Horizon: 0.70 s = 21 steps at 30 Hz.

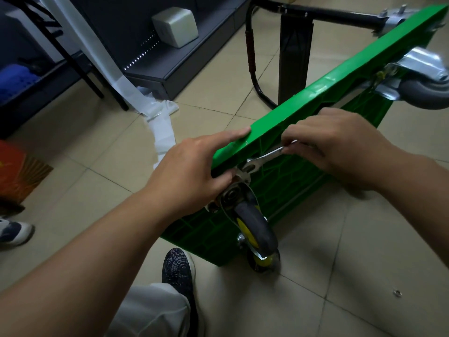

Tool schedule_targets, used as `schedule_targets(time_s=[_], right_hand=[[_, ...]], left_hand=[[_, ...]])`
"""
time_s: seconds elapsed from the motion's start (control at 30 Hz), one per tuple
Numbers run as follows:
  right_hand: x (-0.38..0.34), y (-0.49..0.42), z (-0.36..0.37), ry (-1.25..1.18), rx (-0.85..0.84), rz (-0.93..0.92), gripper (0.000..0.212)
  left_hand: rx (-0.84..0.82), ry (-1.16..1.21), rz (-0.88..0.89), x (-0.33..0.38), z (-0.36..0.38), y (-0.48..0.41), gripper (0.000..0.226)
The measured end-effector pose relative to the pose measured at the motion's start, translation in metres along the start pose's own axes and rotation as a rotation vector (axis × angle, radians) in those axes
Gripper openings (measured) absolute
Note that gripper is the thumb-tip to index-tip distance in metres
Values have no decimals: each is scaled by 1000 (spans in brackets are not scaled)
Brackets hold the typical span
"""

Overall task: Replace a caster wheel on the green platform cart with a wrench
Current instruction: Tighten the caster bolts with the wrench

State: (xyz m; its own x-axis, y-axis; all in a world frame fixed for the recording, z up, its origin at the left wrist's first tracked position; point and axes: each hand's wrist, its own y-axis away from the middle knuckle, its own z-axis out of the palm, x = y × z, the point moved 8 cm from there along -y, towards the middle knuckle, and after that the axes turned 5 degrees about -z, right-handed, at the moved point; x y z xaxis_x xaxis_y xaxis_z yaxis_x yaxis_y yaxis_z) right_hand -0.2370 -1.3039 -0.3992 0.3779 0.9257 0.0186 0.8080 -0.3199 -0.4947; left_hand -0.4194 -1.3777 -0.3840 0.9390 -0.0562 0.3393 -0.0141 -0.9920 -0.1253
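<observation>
At the left, the left hand (192,171) is clasped over the near corner of the green platform cart (303,100). Its index finger is laid along the top edge and the other fingers are curled beneath, apparently to steady the cart, which is stood on its side on the tiled floor (213,79). Just below, 1 caster wheel (255,224) with a yellow hub is mounted on the ribbed underside. A wrench (264,156) is set on a fastener at the caster's plate. Its handle is pinched by the right hand (340,147), far out, likely for leverage.
</observation>
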Motion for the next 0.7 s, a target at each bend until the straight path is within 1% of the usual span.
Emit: schedule_targets(time_s=[0.13, 0.27, 0.4, 0.57, 0.63, 0.7], right_hand=[[-5, -9, 2, 29, -5, -57, 27], [1, -3, 12, -32, 26, 4, 33], [3, 19, 48, -203, 45, 177, 43], [5, 29, 72, -416, 125, 338, 29], [4, 37, 84, -581, 118, 456, 27], [-15, 44, 105, -803, 151, 600, 23]], left_hand=[[-14, -6, -11, 0, 1, 1, 69], [-18, -9, -19, 0, 1, 1, 69], [-19, -28, -10, 2, 2, 2, 70], [-32, -21, -17, -2, 3, 0, 71], [-39, -23, -19, -3, 5, -1, 71], [-33, -30, -15, -2, 4, -1, 71]])
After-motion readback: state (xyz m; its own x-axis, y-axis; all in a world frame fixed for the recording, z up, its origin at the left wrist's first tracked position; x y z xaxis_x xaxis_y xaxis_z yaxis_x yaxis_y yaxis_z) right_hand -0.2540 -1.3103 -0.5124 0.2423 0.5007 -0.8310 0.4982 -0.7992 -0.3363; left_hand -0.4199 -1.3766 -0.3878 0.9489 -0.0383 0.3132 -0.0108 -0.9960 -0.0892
